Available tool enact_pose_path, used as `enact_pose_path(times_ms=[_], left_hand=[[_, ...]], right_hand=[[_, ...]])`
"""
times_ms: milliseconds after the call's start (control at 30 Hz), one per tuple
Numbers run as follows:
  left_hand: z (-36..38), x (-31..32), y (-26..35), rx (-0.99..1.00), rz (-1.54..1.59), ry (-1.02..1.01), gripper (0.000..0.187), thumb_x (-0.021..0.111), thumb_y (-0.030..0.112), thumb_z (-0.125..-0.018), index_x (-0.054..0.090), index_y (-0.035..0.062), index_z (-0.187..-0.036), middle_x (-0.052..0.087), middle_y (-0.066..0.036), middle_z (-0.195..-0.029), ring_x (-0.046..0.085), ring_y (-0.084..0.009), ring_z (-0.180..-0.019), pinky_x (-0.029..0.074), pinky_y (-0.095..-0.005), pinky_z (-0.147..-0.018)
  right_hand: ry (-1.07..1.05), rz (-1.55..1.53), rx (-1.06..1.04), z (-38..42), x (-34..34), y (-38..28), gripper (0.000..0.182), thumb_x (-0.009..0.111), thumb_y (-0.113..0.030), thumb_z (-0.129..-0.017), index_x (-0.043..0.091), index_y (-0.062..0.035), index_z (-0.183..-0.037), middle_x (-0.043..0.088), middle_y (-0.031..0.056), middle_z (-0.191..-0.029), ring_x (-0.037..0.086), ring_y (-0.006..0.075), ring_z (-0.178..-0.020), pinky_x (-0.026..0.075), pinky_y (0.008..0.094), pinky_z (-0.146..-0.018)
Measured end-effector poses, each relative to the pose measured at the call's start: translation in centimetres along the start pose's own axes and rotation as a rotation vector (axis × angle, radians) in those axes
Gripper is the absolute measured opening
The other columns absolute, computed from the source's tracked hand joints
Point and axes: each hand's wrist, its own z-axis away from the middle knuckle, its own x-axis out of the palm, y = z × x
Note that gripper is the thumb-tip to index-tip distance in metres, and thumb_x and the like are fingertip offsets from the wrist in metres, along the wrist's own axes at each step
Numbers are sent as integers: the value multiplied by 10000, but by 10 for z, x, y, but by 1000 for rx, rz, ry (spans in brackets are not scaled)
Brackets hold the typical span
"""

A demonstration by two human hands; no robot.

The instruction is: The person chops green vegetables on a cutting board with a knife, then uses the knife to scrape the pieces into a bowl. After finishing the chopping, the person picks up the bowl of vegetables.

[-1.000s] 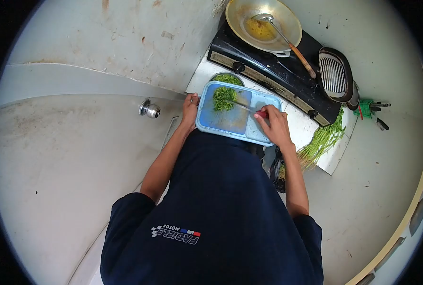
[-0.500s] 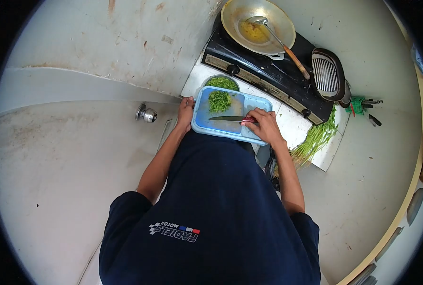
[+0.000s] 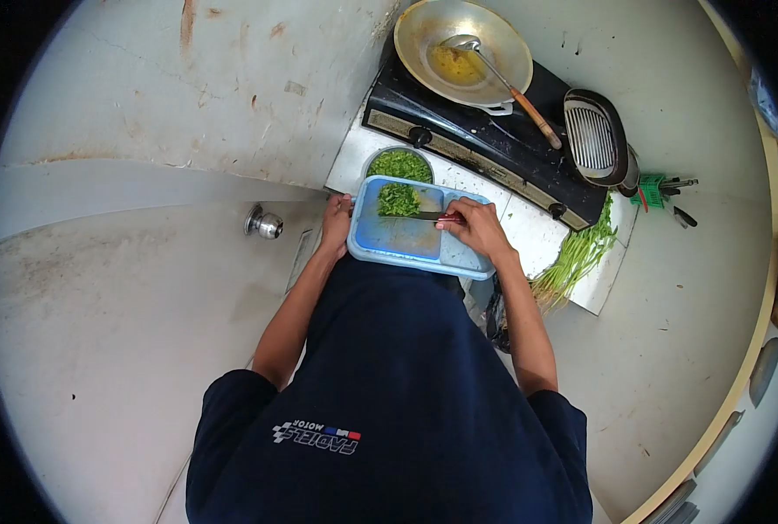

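My left hand (image 3: 335, 229) grips the left end of a light-blue plastic tray (image 3: 398, 240), held in front of my body. A pile of chopped greens (image 3: 398, 199) lies near the tray's far edge. In my right hand (image 3: 478, 227) is a knife (image 3: 429, 216) with a dark red handle; its blade points left and meets the near side of the pile, partly hidden by it. Just beyond the tray stands a round bowl (image 3: 368, 161) filled with chopped greens (image 3: 401, 162), its near part covered by the tray.
A black gas stove (image 3: 485, 144) carries a wok (image 3: 511, 65) with yellow oil and a wooden-handled spatula (image 3: 529, 109). A grill pan (image 3: 594, 135) sits at its right end. Long-stemmed greens (image 3: 572, 262) lie on the white counter. A green utensil basket (image 3: 649, 190) is farther right; a door knob (image 3: 264, 224) is left.
The knife has moved away from my body, up against the chopped pile, which sits slightly closer to the tray's far edge. More of the bowl shows. My left hand keeps its hold.
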Motion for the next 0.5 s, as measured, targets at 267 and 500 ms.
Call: enact_pose_path(times_ms=[267, 500], left_hand=[[14, -5, 8, -54, -36, -16, 357, 523, 364, -1102, 545, 19, -1192, 650, -125, -1085, 646, -183, -921, 571, -353, -796], [6, -6, 0, -49, -10, -33, 350, 517, 353, -1105, 554, 17, -1197, 658, -125, -1099, 650, -187, -945, 563, -338, -807]], right_hand=[[60, -36, -66, -11, 5, 9, 387, 758, -464, -885, 691, -83, -916, 704, 73, -898, 685, 294, -871, 469, 440, -766], [3, 16, 63, -36, 10, 22, 448, 719, -524, -904, 693, -82, -970, 726, 95, -931, 699, 321, -931, 474, 489, -835]])
